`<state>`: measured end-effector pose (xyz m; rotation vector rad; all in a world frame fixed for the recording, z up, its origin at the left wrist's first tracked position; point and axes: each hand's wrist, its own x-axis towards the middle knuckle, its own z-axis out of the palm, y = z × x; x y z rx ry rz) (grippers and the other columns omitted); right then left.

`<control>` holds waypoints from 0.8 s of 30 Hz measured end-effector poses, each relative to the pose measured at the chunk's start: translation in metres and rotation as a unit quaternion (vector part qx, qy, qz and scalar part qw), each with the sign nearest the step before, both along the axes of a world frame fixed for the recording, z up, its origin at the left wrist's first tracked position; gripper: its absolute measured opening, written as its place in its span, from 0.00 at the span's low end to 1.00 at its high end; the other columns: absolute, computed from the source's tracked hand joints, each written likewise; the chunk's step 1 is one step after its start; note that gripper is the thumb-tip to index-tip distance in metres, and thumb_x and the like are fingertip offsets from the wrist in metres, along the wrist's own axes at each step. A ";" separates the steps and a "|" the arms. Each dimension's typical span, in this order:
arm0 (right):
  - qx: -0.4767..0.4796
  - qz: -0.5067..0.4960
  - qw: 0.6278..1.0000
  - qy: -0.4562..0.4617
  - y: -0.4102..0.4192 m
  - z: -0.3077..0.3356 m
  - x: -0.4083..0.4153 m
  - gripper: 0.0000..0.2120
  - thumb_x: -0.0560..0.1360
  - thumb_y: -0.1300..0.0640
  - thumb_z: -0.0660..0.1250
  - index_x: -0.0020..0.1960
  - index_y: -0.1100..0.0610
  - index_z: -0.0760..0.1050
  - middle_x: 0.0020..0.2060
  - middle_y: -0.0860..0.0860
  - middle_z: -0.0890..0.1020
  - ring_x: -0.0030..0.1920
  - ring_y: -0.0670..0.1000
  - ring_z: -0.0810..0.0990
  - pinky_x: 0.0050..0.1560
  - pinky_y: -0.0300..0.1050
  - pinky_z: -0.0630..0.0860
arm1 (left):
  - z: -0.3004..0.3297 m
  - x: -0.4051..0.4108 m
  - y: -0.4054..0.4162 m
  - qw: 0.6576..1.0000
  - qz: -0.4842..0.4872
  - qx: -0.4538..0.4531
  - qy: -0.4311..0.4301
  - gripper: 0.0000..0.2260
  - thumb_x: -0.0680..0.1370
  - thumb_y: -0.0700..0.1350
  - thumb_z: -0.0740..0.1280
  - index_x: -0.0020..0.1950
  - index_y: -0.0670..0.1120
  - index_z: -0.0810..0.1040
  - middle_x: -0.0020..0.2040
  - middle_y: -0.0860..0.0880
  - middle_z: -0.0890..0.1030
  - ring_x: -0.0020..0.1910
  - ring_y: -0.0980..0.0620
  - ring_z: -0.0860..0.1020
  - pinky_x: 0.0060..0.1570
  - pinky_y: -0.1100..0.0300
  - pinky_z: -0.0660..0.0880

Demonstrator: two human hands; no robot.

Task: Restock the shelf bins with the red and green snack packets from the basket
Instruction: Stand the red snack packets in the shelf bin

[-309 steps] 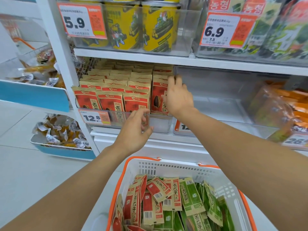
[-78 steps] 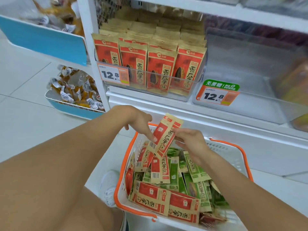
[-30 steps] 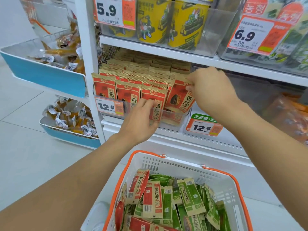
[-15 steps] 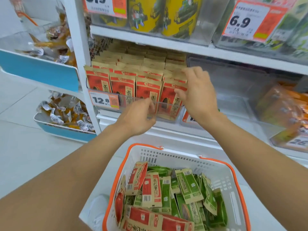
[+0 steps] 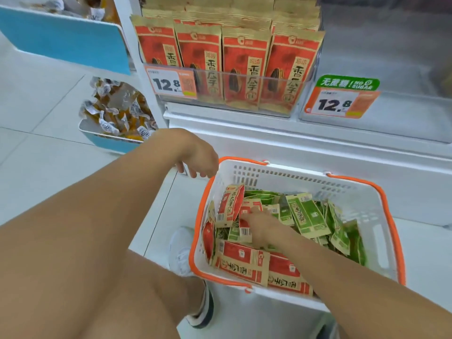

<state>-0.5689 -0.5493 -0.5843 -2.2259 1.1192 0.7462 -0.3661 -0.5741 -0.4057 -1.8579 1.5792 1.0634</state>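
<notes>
The white basket with an orange rim [image 5: 366, 184] stands on the floor under the shelf. It holds red snack packets [image 5: 244, 263] on its left and near side and green snack packets [image 5: 305, 214] on its right. My right hand [image 5: 263, 225] is down inside the basket, its fingers stretched out onto a red packet with a barcode. My left hand [image 5: 199, 160] hangs loosely curled above the basket's far left corner and holds nothing. On the shelf, the left clear bin [image 5: 244, 94] is packed with upright red packets. No packets show in the right clear bin [image 5: 396, 113].
Two 12.8 price tags [image 5: 340, 100] hang on the bin fronts. A blue-fronted bin of yellow wrapped snacks [image 5: 115, 113] sits low at the left, with a blue panel [image 5: 66, 37] above it. My bare knee fills the lower left, and my white shoe [image 5: 181, 250] is beside the basket.
Both hands have come down from the red packets in the left bin. My right hand has gone into the basket and my left hand hangs over its rim. The view has tilted down.
</notes>
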 end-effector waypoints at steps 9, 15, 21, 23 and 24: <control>-0.145 0.085 0.982 -0.082 -0.016 -0.005 -0.036 0.13 0.78 0.64 0.62 0.62 0.55 0.74 0.56 0.52 0.80 0.57 0.57 0.79 0.52 0.53 0.80 | 0.002 -0.009 -0.014 0.999 -0.043 -0.013 0.009 0.20 0.82 0.46 0.60 0.74 0.54 0.67 0.53 0.54 0.75 0.54 0.52 0.78 0.56 0.54 0.78; -0.095 -0.138 0.952 -0.258 -0.096 0.101 -0.045 0.15 0.84 0.58 0.60 0.40 0.60 0.77 0.33 0.54 0.80 0.32 0.52 0.79 0.37 0.48 0.77 | 0.003 -0.018 -0.025 0.993 -0.019 -0.099 0.068 0.43 0.73 0.60 0.72 0.80 0.56 0.50 0.80 0.50 0.58 0.76 0.45 0.64 0.72 0.47 0.65; 0.105 -0.340 0.836 -0.418 -0.114 0.239 -0.065 0.11 0.83 0.57 0.61 0.52 0.62 0.80 0.42 0.61 0.86 0.39 0.57 0.87 0.39 0.46 0.84 | 0.021 -0.035 -0.024 0.900 0.142 -0.227 0.344 0.27 0.68 0.48 0.80 0.63 0.49 0.74 0.56 0.50 0.84 0.51 0.50 0.84 0.47 0.55 0.83; 0.100 -0.347 0.810 -0.462 -0.112 0.263 -0.074 0.12 0.83 0.57 0.61 0.52 0.63 0.81 0.41 0.61 0.86 0.38 0.57 0.86 0.39 0.46 0.85 | 0.031 -0.039 -0.022 0.842 0.206 -0.240 0.438 0.18 0.70 0.42 0.78 0.57 0.48 0.79 0.49 0.49 0.86 0.46 0.50 0.85 0.45 0.57 0.82; 0.100 -0.352 0.795 -0.483 -0.111 0.269 -0.079 0.12 0.83 0.57 0.61 0.52 0.63 0.81 0.41 0.62 0.86 0.38 0.58 0.86 0.39 0.46 0.85 | 0.036 -0.041 -0.022 0.815 0.227 -0.250 0.471 0.15 0.70 0.40 0.77 0.55 0.48 0.81 0.48 0.48 0.86 0.46 0.50 0.85 0.45 0.58 0.81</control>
